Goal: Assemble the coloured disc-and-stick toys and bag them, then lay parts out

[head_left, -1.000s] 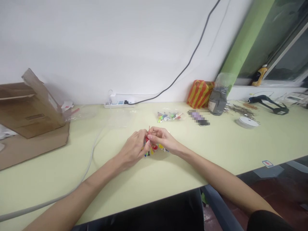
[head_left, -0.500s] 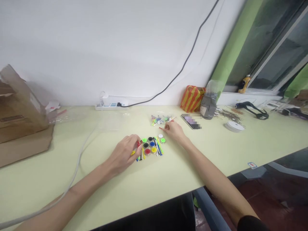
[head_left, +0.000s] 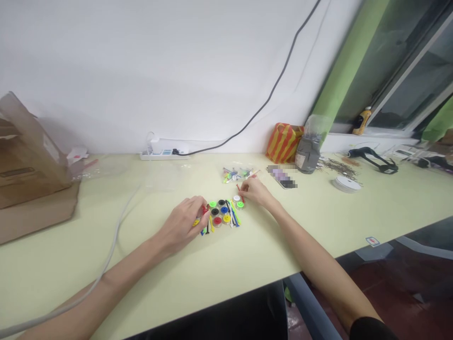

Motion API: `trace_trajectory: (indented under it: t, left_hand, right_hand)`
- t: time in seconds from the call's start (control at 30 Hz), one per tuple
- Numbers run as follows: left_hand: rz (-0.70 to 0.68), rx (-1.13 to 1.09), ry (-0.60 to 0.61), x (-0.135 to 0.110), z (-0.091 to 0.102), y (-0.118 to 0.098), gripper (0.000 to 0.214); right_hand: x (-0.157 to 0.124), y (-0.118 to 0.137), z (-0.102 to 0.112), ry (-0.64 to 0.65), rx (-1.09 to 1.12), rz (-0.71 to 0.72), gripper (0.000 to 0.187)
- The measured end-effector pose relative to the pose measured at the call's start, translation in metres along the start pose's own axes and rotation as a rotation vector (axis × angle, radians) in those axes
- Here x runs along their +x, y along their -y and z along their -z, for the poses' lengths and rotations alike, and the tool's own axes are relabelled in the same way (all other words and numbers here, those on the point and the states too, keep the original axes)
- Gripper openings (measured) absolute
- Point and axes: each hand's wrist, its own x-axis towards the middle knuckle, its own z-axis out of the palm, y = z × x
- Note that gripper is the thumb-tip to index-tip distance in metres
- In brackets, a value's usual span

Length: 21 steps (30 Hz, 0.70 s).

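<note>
My left hand (head_left: pixel 186 218) is closed at the left side of the small parts, with red plastic pieces (head_left: pixel 205 209) between thumb and fingers; their exact shape is partly hidden. A thin red plastic stick (head_left: pixel 238 189) is pinched in my right hand (head_left: pixel 253 190), tilted above the white round piece (head_left: pixel 237 199). Between the hands lie several round pieces with coloured centres, among them a black one (head_left: pixel 215 212), a blue one (head_left: pixel 224 210), a red one (head_left: pixel 217 220) and a yellow one (head_left: pixel 227 219). Coloured sticks (head_left: pixel 233 215) lie beside them, some with arrow-shaped ends.
Behind my right hand lies a clear bag of coloured parts (head_left: pixel 231 174). A phone (head_left: pixel 283 177), a striped bag (head_left: pixel 283 143), a grey bag (head_left: pixel 307 153) and a white round spool (head_left: pixel 346 184) are to the right. A cardboard box (head_left: pixel 33 165) and cable (head_left: pixel 116 236) are left; a power strip (head_left: pixel 164 155) is against the wall.
The red stick in my right hand has turned from nearly level to steeply tilted, and the hand has shifted slightly. My left hand stays in place on the red pieces.
</note>
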Motion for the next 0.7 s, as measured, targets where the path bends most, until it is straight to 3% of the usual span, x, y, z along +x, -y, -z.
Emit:
trace_trajectory:
  t: [0.27,0.5,0.7]
  left_hand:
    - [0.016,0.009,0.039,0.0010,0.0010,0.0002,0.016]
    - [0.021,0.022,0.043,0.0020,0.0002,-0.0004,0.017]
    - [0.029,0.021,0.055,0.0014,0.0011,-0.0008,0.017]
  right_hand:
    - [-0.0010,0.0028,0.0005,-0.052,-0.179,-0.133,0.011]
    - [-0.0004,0.0021,-0.0006,-0.147,-0.325,-0.156,0.012]
    - [-0.0005,-0.0001,-0.0001,-0.135,-0.298,-0.106,0.013]
